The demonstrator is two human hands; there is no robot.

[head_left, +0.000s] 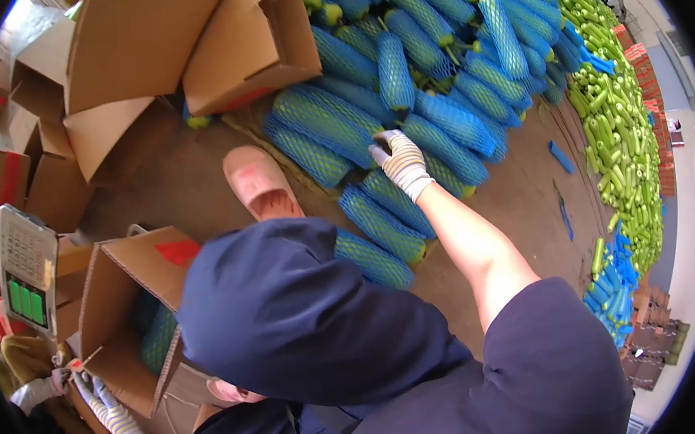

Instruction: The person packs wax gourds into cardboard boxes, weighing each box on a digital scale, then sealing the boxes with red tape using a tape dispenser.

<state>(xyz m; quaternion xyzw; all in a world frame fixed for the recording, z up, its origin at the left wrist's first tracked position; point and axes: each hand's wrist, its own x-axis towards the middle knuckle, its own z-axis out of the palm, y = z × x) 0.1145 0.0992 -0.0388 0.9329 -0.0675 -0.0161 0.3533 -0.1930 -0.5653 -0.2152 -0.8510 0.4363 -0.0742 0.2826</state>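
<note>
My right hand (402,164), in a striped white glove, reaches over the rows of green vegetables in blue foam nets (444,148). Its thumb and fingers are apart at the end of one netted vegetable, with nothing visibly held. Lower left, my left hand (111,408), gloved alike, lies with its fingers stretched out by the edge of an open carton (113,297). Some netted vegetables (160,339) lie inside that carton. Close to my left hand is a co-worker's gloved hand (39,392).
A scale display (26,263) stands at the left. Open cartons (134,42) fill the upper left. My pink slipper (256,175) is beside the netted vegetables. Bare green vegetables (615,139) form a long pile at right, near blue nets (614,282).
</note>
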